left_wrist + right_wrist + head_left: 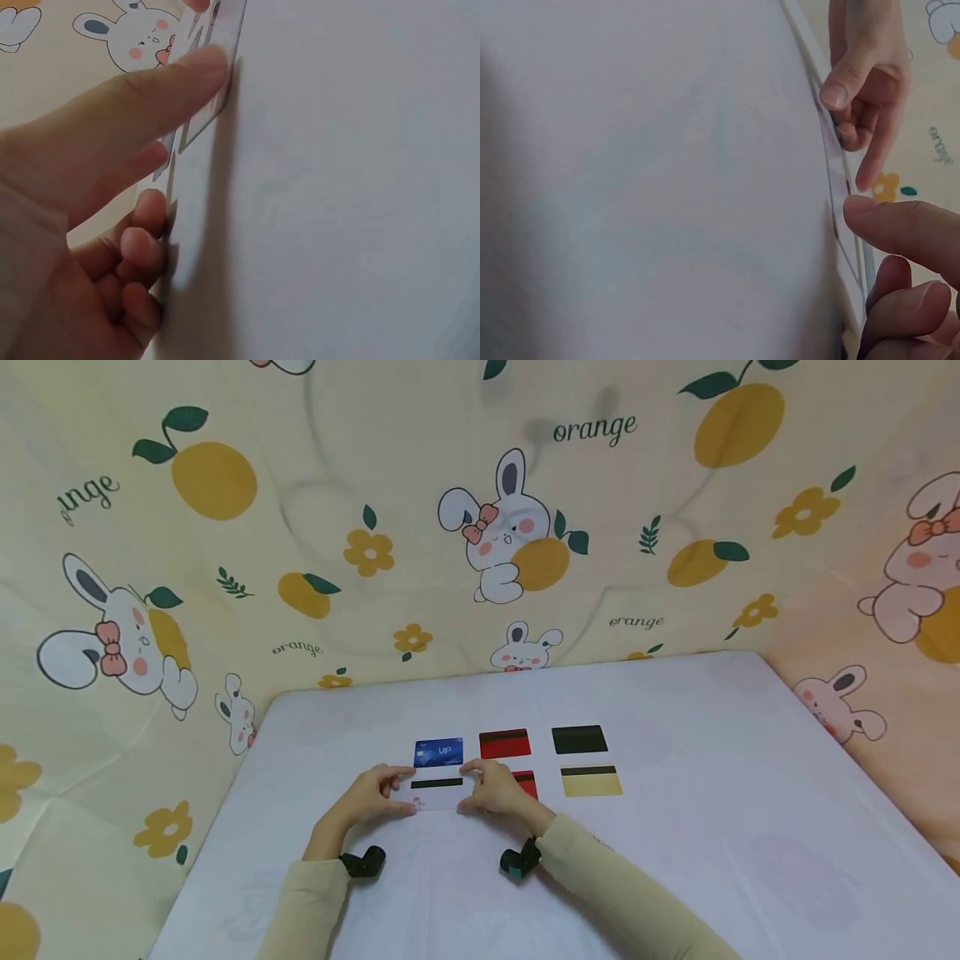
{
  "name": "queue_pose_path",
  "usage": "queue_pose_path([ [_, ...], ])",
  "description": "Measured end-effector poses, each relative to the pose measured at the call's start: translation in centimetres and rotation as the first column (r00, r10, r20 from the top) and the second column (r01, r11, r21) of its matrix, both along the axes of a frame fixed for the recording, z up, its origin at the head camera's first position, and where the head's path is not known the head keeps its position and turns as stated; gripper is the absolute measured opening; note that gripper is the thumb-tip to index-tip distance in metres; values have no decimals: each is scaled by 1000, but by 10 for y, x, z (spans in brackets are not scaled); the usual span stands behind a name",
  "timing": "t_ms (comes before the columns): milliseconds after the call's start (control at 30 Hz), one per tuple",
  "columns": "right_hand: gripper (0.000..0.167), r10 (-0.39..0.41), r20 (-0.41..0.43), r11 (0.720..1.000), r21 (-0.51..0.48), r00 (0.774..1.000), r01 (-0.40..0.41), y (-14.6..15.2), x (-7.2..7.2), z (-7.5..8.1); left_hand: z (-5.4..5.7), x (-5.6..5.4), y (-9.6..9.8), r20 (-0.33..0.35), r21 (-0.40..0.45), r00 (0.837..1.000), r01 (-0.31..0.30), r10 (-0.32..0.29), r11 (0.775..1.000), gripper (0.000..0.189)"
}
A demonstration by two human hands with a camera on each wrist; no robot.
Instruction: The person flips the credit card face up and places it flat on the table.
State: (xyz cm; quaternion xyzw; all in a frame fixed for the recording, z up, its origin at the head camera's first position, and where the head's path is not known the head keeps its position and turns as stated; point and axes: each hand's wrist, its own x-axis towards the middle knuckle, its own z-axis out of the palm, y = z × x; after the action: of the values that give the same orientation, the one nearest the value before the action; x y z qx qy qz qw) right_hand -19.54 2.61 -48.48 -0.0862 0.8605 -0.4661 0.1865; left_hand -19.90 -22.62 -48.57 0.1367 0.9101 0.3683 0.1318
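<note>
White rectangular black-striped card: one, just nearer than the blue rectangular card
Left hand: thumb and finger pinch its left end
Right hand: likewise, right end
Other rectangles: two red cards, one black card, one gold card
Lettering: "VIP" on blue

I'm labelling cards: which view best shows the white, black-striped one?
The head view: the white card appears almost whole there, its black stripe clear. The left wrist view catches only a foreshortened corner; the right wrist view, a thin, slanted sliver.
</note>
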Motion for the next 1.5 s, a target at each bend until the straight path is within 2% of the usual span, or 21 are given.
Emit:
queue_pose_path([
  [233, 57, 3, -34, 1000, 24, 999, -2, -2, 0, 0, -1, 0, 1, -3, -22, 1000, -16, 16, 1000, 58],
  [567, 50, -4, -61, 999, 39, 998, 7, -4, 0, 1, -5, 0, 0, -7, 13, 999, -31, 31, 999, 48],
  [933, 47, 4, -33, 998, 59, 999, -2, -6, -4, 0, -2, 1, 3, -14, -15, 1000, -6, 6, 1000, 52],
  [1233, 46, 24, -56, 998, 56, 998, -21, -8, -3, -1, -2, 6, 5, -23, 25, 999, -31, 32, 999, 57],
  [1500, 45, 20, -54, 999, 37, 998, -18, -6, -1, 1, -3, 6, 8, -39, 41, 999, -3, 5, 999, 58],
])
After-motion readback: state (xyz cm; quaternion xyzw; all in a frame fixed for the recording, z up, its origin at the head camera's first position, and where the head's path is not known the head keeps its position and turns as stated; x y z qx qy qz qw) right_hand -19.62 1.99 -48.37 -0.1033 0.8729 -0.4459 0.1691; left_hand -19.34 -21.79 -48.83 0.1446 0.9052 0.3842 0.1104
